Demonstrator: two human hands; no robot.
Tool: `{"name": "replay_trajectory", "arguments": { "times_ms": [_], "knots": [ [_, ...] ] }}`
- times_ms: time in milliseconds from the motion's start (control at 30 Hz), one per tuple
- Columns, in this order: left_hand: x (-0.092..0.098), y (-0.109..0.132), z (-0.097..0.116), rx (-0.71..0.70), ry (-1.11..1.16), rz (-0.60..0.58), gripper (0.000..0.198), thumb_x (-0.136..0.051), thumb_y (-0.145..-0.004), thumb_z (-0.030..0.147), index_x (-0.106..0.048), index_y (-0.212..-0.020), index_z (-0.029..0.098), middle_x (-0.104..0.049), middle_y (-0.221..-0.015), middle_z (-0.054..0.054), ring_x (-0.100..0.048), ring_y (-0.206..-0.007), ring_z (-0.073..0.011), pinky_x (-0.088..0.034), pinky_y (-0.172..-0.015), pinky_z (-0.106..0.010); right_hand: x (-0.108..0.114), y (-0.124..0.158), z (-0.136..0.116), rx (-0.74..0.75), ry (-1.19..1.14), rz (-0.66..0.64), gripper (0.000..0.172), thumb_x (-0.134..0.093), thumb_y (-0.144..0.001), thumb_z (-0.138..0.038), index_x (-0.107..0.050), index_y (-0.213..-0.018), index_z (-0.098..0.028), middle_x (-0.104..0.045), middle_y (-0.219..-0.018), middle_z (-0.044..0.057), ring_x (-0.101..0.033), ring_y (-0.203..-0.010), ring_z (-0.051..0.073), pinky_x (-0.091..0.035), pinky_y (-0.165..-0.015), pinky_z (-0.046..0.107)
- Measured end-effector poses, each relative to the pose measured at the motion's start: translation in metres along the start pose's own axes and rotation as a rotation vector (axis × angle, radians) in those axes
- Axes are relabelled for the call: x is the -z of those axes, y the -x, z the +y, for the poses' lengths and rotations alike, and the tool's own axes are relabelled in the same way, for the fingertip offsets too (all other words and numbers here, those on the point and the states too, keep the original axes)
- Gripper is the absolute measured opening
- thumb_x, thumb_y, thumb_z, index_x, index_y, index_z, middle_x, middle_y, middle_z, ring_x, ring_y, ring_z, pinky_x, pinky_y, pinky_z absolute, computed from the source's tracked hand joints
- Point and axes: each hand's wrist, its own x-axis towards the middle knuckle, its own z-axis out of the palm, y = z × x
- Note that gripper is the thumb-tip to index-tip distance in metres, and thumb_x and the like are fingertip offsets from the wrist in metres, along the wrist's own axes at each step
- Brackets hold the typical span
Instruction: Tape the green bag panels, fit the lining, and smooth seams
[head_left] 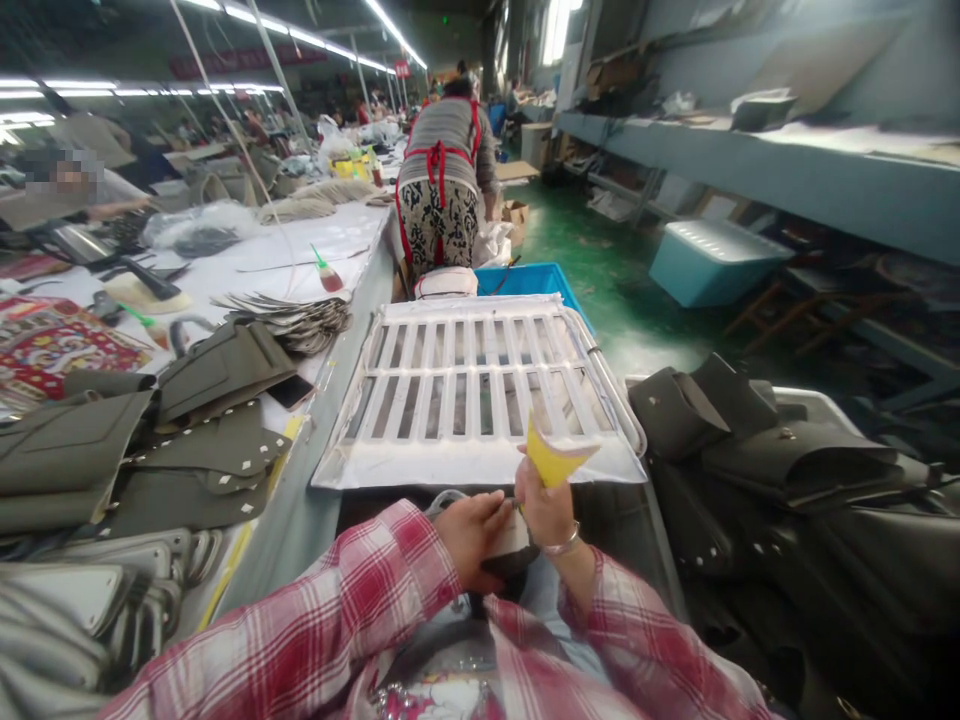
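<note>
My left hand [471, 537] is closed round a small dark and pale piece [512, 538], low in front of my body. Beside it, on the right, my right hand [546, 508] grips a curved yellow piece [553, 462] that sticks up above the fingers. The two hands are close together, just before the near edge of a white slatted rack [480, 452]. What lies between the hands is partly hidden by the fingers.
Dark olive pieces [225, 372] and stacked grey parts [67, 600] lie on the left table. More dark pieces [795, 465] are heaped at right. Beyond the rack are a blue bin [551, 280] and a bending person [442, 170]. A teal tub [697, 270] stands on the floor.
</note>
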Motion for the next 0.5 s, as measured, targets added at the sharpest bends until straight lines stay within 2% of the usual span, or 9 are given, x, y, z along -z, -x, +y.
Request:
{"name": "replay_trajectory", "arguments": {
  "times_ms": [100, 167, 233, 300, 333, 400, 433, 467, 500],
  "knots": [
    [0.002, 0.0, 0.003, 0.024, -0.009, -0.022, 0.109, -0.078, -0.051, 0.046, -0.027, -0.139, 0.006, -0.029, -0.143, -0.023, -0.035, -0.127, -0.0364, -0.032, -0.104, -0.047, 0.001, -0.013, -0.003, 0.01, -0.141, 0.046, 0.035, -0.054, -0.079, -0.049, -0.045, -0.096, -0.02, -0.025, -0.052, -0.011, -0.022, -0.038, 0.005, -0.022, -0.036, 0.02],
    [0.002, -0.001, 0.004, 0.027, -0.001, -0.046, 0.109, -0.078, -0.051, 0.044, -0.027, -0.139, 0.007, -0.027, -0.144, -0.022, -0.034, -0.128, -0.036, -0.031, -0.105, -0.047, 0.002, -0.022, -0.002, 0.003, -0.165, 0.064, 0.037, -0.055, -0.077, -0.051, -0.043, -0.095, -0.021, -0.022, -0.052, -0.011, -0.018, -0.038, 0.005, -0.019, -0.035, 0.019],
    [0.0, -0.003, 0.003, 0.03, 0.036, -0.065, 0.109, -0.078, -0.051, 0.042, -0.026, -0.14, 0.007, -0.025, -0.145, -0.022, -0.032, -0.129, -0.0366, -0.028, -0.106, -0.047, 0.001, -0.026, 0.003, -0.002, -0.138, 0.069, 0.038, -0.054, -0.076, -0.052, -0.044, -0.095, -0.021, -0.022, -0.052, -0.012, -0.019, -0.037, 0.005, -0.02, -0.034, 0.019],
    [-0.004, -0.004, 0.002, 0.037, 0.103, -0.055, 0.109, -0.079, -0.049, 0.04, -0.027, -0.14, 0.006, -0.024, -0.145, -0.023, -0.03, -0.129, -0.039, -0.025, -0.106, -0.05, -0.001, -0.024, 0.006, 0.003, -0.085, 0.052, 0.037, -0.054, -0.077, -0.052, -0.047, -0.097, -0.021, -0.027, -0.05, -0.011, -0.025, -0.037, 0.007, -0.026, -0.035, 0.021],
    [-0.005, -0.003, 0.003, 0.046, 0.159, -0.037, 0.109, -0.079, -0.049, 0.039, -0.028, -0.139, 0.007, -0.025, -0.145, -0.022, -0.029, -0.128, -0.0405, -0.023, -0.106, -0.051, -0.003, -0.02, 0.007, 0.018, -0.064, 0.032, 0.037, -0.056, -0.076, -0.051, -0.05, -0.096, -0.02, -0.033, -0.051, -0.009, -0.032, -0.039, 0.008, -0.033, -0.039, 0.023],
    [-0.005, -0.001, 0.008, 0.099, 0.342, 0.043, 0.098, -0.077, -0.052, 0.04, -0.036, -0.137, 0.012, -0.032, -0.142, -0.019, -0.03, -0.126, -0.0421, -0.023, -0.105, -0.052, -0.005, -0.009, 0.005, 0.08, 0.012, -0.029, 0.036, -0.061, -0.073, -0.048, -0.055, -0.093, -0.019, -0.052, -0.062, -0.002, -0.051, -0.056, 0.014, -0.046, -0.056, 0.029],
    [-0.004, 0.0, 0.011, 0.136, 0.458, 0.103, 0.085, -0.073, -0.058, 0.042, -0.042, -0.133, 0.016, -0.039, -0.138, -0.016, -0.034, -0.124, -0.0409, -0.026, -0.103, -0.051, -0.006, -0.004, 0.005, 0.123, 0.051, -0.068, 0.035, -0.063, -0.07, -0.046, -0.058, -0.092, -0.019, -0.06, -0.077, 0.004, -0.058, -0.073, 0.019, -0.049, -0.071, 0.033],
    [-0.001, -0.001, 0.013, 0.193, 0.596, 0.198, 0.065, -0.067, -0.067, 0.042, -0.051, -0.126, 0.019, -0.048, -0.131, -0.014, -0.04, -0.12, -0.0385, -0.031, -0.1, -0.049, -0.005, -0.002, 0.005, 0.178, 0.194, -0.084, 0.035, -0.058, -0.073, -0.048, -0.058, -0.094, -0.02, -0.063, -0.089, 0.007, -0.06, -0.085, 0.022, -0.048, -0.08, 0.036],
    [0.003, -0.002, 0.014, 0.206, 0.601, 0.247, 0.048, -0.058, -0.076, 0.043, -0.058, -0.117, 0.02, -0.056, -0.12, -0.013, -0.047, -0.113, -0.0354, -0.038, -0.093, -0.046, -0.005, -0.004, 0.007, 0.182, 0.31, -0.105, 0.036, -0.055, -0.074, -0.05, -0.058, -0.097, -0.021, -0.064, -0.095, 0.008, -0.06, -0.091, 0.024, -0.047, -0.084, 0.038]
  ]
}}
